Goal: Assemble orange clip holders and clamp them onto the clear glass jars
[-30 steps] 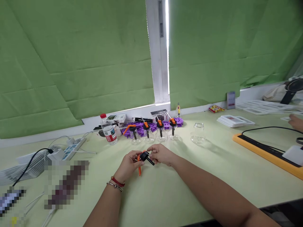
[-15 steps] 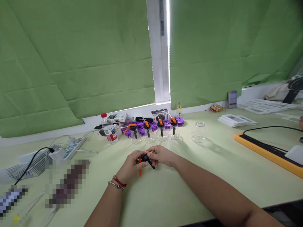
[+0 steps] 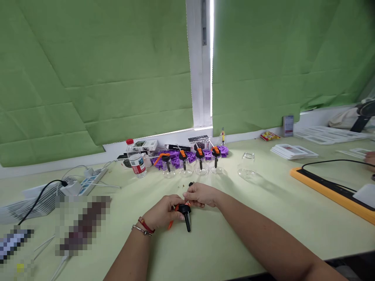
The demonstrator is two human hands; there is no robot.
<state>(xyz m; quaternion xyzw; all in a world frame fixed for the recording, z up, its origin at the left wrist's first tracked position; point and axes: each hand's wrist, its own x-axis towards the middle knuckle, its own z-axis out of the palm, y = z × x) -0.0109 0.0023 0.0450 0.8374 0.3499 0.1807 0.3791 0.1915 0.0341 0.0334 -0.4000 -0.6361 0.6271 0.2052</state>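
My left hand (image 3: 169,210) is closed round a black-and-orange jar lid (image 3: 184,209). A black stem points down from the lid toward me, and an orange strip hangs below my fingers. My right hand (image 3: 200,194) is pinched beside the lid's far side, its fingertips close to a bit of orange. What those fingers grip is hidden. A small black piece (image 3: 191,184) shows just above the right hand; whether it is held, I cannot tell. Beyond stand several glass jars (image 3: 200,169) with similar black-and-orange lids. An uncovered glass jar (image 3: 246,168) is to their right.
Purple openwork parts (image 3: 224,151) lie behind the jars. A red-capped bottle (image 3: 137,162) is on their left. Farther left is a power strip (image 3: 93,182) with cables. An orange-edged black case (image 3: 328,190) lies at right, below stacked white cards (image 3: 293,151). Another person's hand (image 3: 370,159) appears at the right edge.
The lid has come slightly nearer to me, and its stem now points more straight down. My right hand has shifted a little to the right. A small black piece now shows above it.
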